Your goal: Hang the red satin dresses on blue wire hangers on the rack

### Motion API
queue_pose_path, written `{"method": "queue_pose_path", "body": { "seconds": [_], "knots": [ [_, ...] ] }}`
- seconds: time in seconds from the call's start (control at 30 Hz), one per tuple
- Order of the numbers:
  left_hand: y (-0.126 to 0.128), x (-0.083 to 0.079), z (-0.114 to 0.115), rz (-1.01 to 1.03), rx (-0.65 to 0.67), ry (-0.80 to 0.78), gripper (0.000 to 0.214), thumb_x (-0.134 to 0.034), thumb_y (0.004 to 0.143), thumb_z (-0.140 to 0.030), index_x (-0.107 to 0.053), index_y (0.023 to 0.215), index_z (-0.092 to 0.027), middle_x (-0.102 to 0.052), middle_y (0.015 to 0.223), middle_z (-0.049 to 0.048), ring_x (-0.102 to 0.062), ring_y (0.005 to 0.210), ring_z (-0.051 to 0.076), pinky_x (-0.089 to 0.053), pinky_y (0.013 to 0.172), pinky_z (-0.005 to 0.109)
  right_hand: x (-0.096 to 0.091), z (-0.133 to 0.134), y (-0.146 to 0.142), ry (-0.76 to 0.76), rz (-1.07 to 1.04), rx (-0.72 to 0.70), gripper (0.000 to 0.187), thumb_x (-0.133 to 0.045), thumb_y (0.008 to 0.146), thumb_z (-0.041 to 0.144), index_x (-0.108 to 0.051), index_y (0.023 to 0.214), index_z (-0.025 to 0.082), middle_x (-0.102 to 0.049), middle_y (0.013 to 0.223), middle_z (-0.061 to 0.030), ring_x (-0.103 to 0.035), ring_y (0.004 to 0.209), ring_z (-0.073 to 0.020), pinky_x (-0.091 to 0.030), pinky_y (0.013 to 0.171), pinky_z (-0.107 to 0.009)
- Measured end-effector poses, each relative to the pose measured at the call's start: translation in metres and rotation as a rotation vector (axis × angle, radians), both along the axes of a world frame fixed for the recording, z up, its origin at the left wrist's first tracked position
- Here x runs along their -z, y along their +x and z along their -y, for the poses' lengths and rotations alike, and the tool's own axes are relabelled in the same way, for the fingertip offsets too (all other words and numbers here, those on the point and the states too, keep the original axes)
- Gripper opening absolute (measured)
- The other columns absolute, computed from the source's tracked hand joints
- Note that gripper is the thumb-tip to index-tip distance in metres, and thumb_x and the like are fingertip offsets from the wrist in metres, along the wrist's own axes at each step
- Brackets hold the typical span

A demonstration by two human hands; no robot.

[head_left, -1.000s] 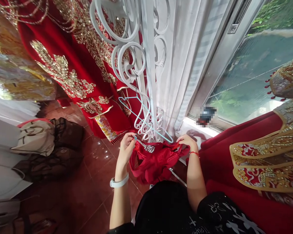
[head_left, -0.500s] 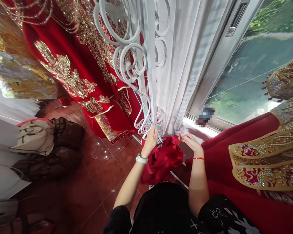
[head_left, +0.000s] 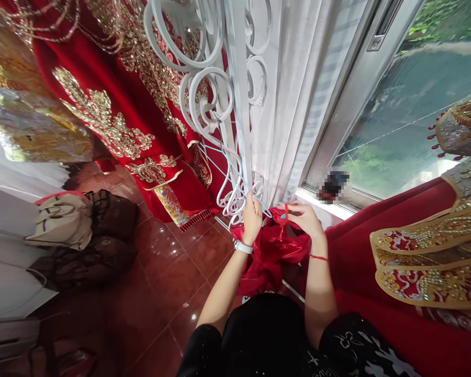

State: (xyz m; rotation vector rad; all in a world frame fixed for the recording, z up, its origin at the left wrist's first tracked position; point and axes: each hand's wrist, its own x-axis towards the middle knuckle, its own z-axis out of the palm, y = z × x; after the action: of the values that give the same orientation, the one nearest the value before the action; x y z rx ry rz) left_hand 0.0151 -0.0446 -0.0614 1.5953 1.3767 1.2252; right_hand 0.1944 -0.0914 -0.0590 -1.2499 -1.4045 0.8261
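Note:
My left hand [head_left: 253,215] is closed around a thin light-blue wire hanger [head_left: 222,163], whose looped end shows just right of my fingers. Below both hands a shiny red satin garment [head_left: 269,256] hangs bunched in loose folds. With bent fingers, my right hand [head_left: 303,219] pinches a narrow red strap [head_left: 286,213] at the garment's upper edge. The strap is a short way right of the hanger's end. Whether any other part of the garment is on the hanger, I cannot tell.
A white scrollwork metal rack [head_left: 241,104] stands directly ahead. Red gowns with gold beading [head_left: 110,120] hang at left, and another beaded red costume [head_left: 424,262] at right. Bags [head_left: 65,220] lie on the red tiled floor [head_left: 168,283]. A window [head_left: 400,115] is at right.
My left hand has moved slightly right and the hanger has tilted flatter. The right hand has come in toward the left, and the red garment has spread out and shifted right.

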Motion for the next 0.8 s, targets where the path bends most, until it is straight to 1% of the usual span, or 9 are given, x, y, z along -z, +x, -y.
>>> {"method": "queue_pose_path", "body": {
  "seconds": [0.07,0.13,0.2,0.27,0.37,0.47,0.6,0.7,0.8],
  "knots": [
    [0.003,-0.002,0.000,-0.077,-0.019,0.007,0.041,-0.033,0.106,-0.029,-0.052,0.139,-0.015,-0.066,0.089,0.0077,-0.060,0.070,0.019,-0.050,0.081,0.034,-0.008,0.001,-0.011,-0.008,0.091,-0.011,0.026,-0.074,0.077,0.036,-0.085,0.095,0.021,-0.067,0.087,-0.0036,-0.063,0.084,-0.0192,-0.051,0.085,-0.035],
    [0.004,-0.003,-0.001,-0.141,-0.038,0.005,0.042,-0.032,0.106,-0.030,-0.052,0.139,-0.014,-0.067,0.087,0.0087,-0.062,0.071,0.020,-0.050,0.079,0.034,-0.015,0.002,-0.025,0.006,0.152,0.006,0.019,-0.070,0.077,0.031,-0.084,0.083,0.020,-0.063,0.080,-0.0024,-0.060,0.078,-0.0177,-0.049,0.079,-0.033],
    [0.005,-0.003,-0.001,-0.195,-0.062,-0.004,0.042,-0.032,0.106,-0.032,-0.052,0.140,-0.015,-0.066,0.081,0.0069,-0.062,0.070,0.021,-0.048,0.074,0.033,-0.020,0.003,-0.039,0.044,0.143,0.033,0.017,-0.068,0.077,0.030,-0.082,0.076,0.019,-0.063,0.077,-0.0023,-0.059,0.075,-0.0173,-0.048,0.075,-0.031],
    [0.006,-0.002,-0.002,-0.251,-0.079,-0.015,0.042,-0.034,0.106,-0.034,-0.053,0.139,-0.016,-0.063,0.075,0.0045,-0.060,0.065,0.021,-0.044,0.068,0.031,-0.023,0.002,-0.054,0.106,0.069,0.093,0.018,-0.068,0.078,0.031,-0.082,0.079,0.019,-0.066,0.078,-0.0034,-0.061,0.076,-0.0182,-0.048,0.075,-0.031],
    [0.005,-0.002,-0.001,-0.304,-0.082,-0.022,0.040,-0.037,0.106,-0.035,-0.057,0.135,-0.016,-0.061,0.072,0.0033,-0.057,0.062,0.020,-0.040,0.063,0.029,-0.025,-0.005,-0.077,0.189,-0.018,0.261,0.023,-0.067,0.080,0.032,-0.084,0.088,0.019,-0.071,0.079,-0.0055,-0.063,0.077,-0.0192,-0.049,0.073,-0.031],
    [-0.002,-0.004,0.000,-0.239,-0.013,0.001,0.041,-0.037,0.106,-0.038,-0.059,0.132,-0.015,-0.061,0.074,0.0032,-0.055,0.062,0.019,-0.040,0.063,0.029,-0.027,-0.015,-0.097,0.204,0.052,0.352,0.024,-0.065,0.081,0.032,-0.083,0.086,0.017,-0.071,0.074,-0.0061,-0.062,0.070,-0.0187,-0.048,0.068,-0.030],
    [-0.029,-0.006,0.004,-0.098,0.124,0.058,0.046,-0.035,0.106,-0.041,-0.056,0.141,-0.019,-0.062,0.079,0.0027,-0.055,0.065,0.017,-0.048,0.074,0.031,-0.029,-0.020,-0.103,0.194,0.149,0.319,0.026,-0.061,0.085,0.034,-0.078,0.075,0.018,-0.069,0.067,-0.0048,-0.054,0.059,-0.0163,-0.044,0.062,-0.030],
    [-0.063,-0.005,0.009,-0.005,0.086,0.020,0.050,-0.040,0.104,-0.035,-0.048,0.152,-0.023,-0.062,0.082,0.0018,-0.055,0.063,0.015,-0.051,0.073,0.031,-0.034,-0.018,-0.093,0.214,0.090,0.295,0.027,-0.058,0.087,0.036,-0.076,0.077,0.020,-0.070,0.073,-0.0060,-0.060,0.066,-0.0195,-0.048,0.066,-0.031],
    [-0.099,-0.002,0.016,0.117,0.042,0.016,0.064,-0.048,0.096,-0.026,-0.036,0.159,-0.027,-0.067,0.096,0.0037,-0.062,0.071,0.013,-0.056,0.072,0.029,-0.046,-0.016,-0.082,0.248,0.067,0.345,0.026,-0.057,0.087,0.037,-0.075,0.078,0.021,-0.070,0.077,-0.0067,-0.061,0.074,-0.0208,-0.049,0.070,-0.031]
  ]
}}
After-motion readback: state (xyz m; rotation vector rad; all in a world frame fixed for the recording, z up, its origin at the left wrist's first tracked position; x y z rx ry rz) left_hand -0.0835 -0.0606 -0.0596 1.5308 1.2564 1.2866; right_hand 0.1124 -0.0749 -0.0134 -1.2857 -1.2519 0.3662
